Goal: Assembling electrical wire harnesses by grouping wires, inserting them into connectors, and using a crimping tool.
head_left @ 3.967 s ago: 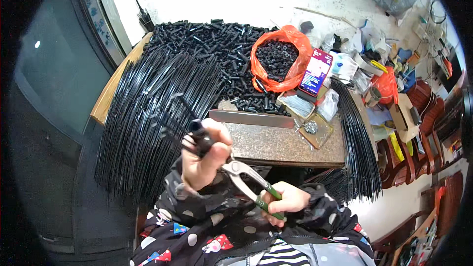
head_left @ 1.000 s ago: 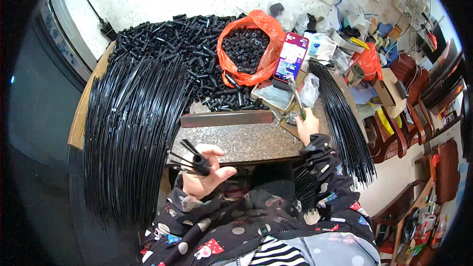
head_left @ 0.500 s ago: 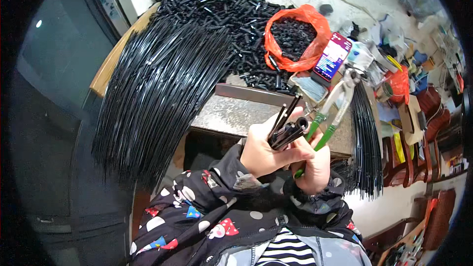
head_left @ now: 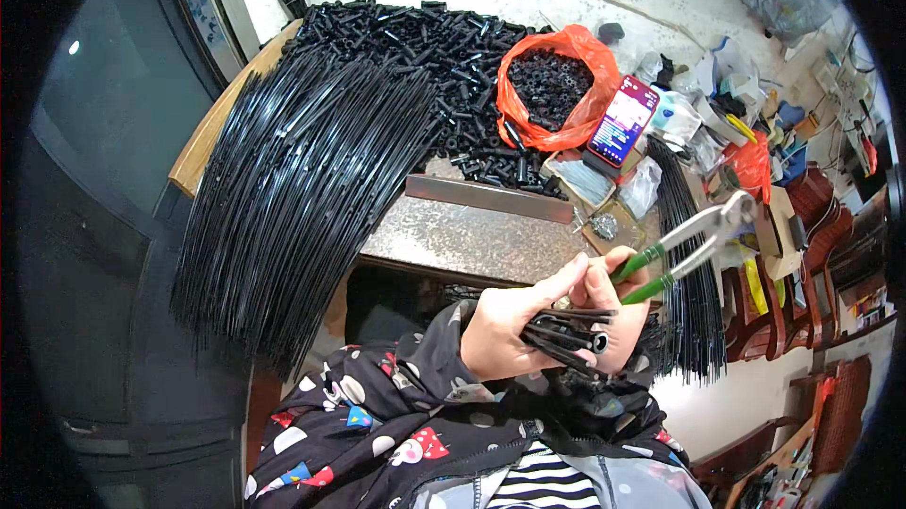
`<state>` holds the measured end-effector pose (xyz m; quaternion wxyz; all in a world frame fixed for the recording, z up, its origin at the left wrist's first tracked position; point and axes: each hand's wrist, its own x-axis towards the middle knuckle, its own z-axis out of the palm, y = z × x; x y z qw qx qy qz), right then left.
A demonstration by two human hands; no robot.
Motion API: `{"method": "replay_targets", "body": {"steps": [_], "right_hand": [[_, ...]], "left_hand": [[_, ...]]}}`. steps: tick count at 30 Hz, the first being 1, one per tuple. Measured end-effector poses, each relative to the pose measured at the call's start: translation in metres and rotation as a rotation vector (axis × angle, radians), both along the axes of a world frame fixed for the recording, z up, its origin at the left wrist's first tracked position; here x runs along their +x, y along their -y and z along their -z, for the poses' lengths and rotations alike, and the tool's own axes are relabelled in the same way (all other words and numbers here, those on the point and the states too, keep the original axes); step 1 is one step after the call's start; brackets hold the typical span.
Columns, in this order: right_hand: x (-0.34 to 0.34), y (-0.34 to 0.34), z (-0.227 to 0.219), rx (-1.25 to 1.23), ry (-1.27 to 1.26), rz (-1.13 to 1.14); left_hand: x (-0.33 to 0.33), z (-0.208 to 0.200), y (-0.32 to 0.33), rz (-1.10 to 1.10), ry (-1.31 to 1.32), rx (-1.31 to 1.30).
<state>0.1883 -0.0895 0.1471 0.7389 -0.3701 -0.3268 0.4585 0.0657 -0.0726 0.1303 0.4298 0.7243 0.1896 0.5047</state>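
Note:
My left hand [head_left: 505, 325] is closed around a small bundle of thin black rods and a thicker black tube [head_left: 559, 333], whose ends point to the right. In my right hand [head_left: 630, 320] is a pair of long pliers [head_left: 694, 226] with green grips and silver metal arms. Its head points up and to the right, away from me. The thumbs and fingertips of both hands meet above the bundle; whether they pinch a small piece there cannot be made out. Both hands are over the front edge of the worktable [head_left: 453, 237].
Left on the table lies a large sheaf of long black rods [head_left: 293, 198]. Behind it spreads a heap of short black tubes [head_left: 396, 33]. An orange-red bag [head_left: 505, 99] of small black parts, a lit phone [head_left: 623, 122], a metal bar [head_left: 486, 199] and another rod sheaf [head_left: 694, 320] are also there.
The bundle in my left hand has turned from pointing up to pointing right. The pliers have swung right and tilted lower. My fingertips have come together above the bundle.

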Motion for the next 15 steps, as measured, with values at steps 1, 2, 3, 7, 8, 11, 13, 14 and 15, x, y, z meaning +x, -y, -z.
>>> {"method": "replay_targets", "body": {"steps": [1, 2, 3, 7, 8, 11, 13, 14, 15], "right_hand": [[0.003, -0.003, 0.002, -0.025, -0.05, -0.029], [0.004, -0.005, 0.004, -0.051, -0.1, -0.06], [0.005, -0.006, 0.006, -0.046, -0.099, -0.06], [-0.003, -0.004, 0.005, -0.094, 0.061, 0.037], [-0.006, -0.006, 0.009, -0.05, 0.106, 0.041], [-0.009, 0.002, 0.011, 0.021, 0.077, -0.151], [-0.012, 0.002, 0.008, 0.01, 0.06, -0.258], [-0.013, 0.002, 0.009, 0.005, 0.058, -0.262], [-0.014, 0.001, 0.011, -0.011, 0.031, -0.284]], "left_hand": [[-0.001, -0.003, 0.0, 0.007, -0.025, 0.012], [-0.005, -0.007, 0.001, 0.009, -0.102, -0.004], [-0.004, -0.008, 0.0, 0.008, -0.102, 0.001], [-0.004, 0.004, -0.007, -0.04, -0.038, -0.002], [-0.003, 0.008, -0.014, -0.084, 0.0, 0.002], [-0.009, -0.005, -0.013, -0.133, 0.023, -0.282], [-0.006, -0.01, -0.012, -0.068, 0.186, -0.358], [-0.008, -0.009, -0.011, -0.073, 0.185, -0.363], [-0.01, -0.006, -0.012, -0.062, 0.165, -0.33]]}}
